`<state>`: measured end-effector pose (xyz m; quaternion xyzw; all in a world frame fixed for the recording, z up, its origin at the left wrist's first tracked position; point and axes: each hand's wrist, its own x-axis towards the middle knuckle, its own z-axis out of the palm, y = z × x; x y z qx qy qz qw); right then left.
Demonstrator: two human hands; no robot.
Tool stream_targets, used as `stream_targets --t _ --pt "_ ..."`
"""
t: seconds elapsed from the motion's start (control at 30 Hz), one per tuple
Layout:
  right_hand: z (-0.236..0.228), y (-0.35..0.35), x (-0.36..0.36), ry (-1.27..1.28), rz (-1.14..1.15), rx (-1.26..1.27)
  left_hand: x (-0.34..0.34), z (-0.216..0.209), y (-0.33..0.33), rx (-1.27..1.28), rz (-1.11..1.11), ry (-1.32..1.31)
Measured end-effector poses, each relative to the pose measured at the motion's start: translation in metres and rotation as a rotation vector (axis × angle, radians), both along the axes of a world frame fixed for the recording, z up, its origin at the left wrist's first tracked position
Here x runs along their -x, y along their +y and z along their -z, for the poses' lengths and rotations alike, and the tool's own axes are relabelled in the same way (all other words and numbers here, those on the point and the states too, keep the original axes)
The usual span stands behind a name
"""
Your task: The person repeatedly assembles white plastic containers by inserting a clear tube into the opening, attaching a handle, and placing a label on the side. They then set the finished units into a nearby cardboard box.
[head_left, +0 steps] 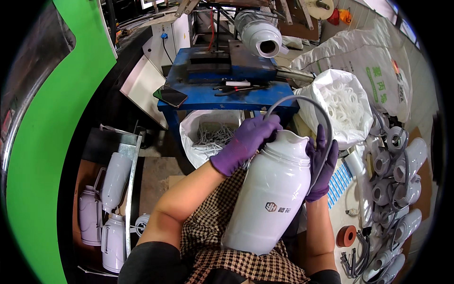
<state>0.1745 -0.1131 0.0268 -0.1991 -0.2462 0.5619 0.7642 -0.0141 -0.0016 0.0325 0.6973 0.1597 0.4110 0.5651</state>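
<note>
A pale grey vacuum flask body (267, 203) with a spouted neck leans against my checked apron, tilted to the right. A bendy grey carrying handle (329, 117) arches above its neck. In a purple glove, my left hand (243, 144) is closed at the neck's left side, pinching the handle's left end; the fingertips are partly hidden. My right hand (323, 165), gloved likewise, is at the neck's right side. Its thumb is by the neck, its fingers point up behind the handle, and the strip runs between them. The handle's lower right end meets the flask near my palm.
Ahead stands a blue workbench (189, 102) with a phone (170, 96), pliers (236, 90) and another flask body (265, 40) mounted above. White sacks hold grey strips (213, 138) and white rings (338, 102). Flasks fill a left-hand bin (135, 189); flask tops (406, 194) pile right, near brown tape (346, 235).
</note>
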Motion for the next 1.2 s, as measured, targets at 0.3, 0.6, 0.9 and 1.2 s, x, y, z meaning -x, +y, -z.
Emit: stream_targets --t 0.3,0.6,0.9,1.2 --pt "-0.014 -0.002 0.0 -0.319 -0.394 0.016 -0.003 -0.004 -0.026 -0.56 0.053 -0.476" --pt "-0.002 -0.007 -0.026 -0.057 -0.114 -0.291 -0.031 -0.01 0.008 0.865 0.599 -0.465" --pt "-0.019 -0.016 -0.027 -0.523 0.045 -0.028 -0.041 0.006 0.0 0.944 0.724 -0.303" --pt "-0.033 -0.012 -0.034 -0.655 0.021 -0.074 -0.042 0.015 -0.005 0.783 0.569 -0.268"
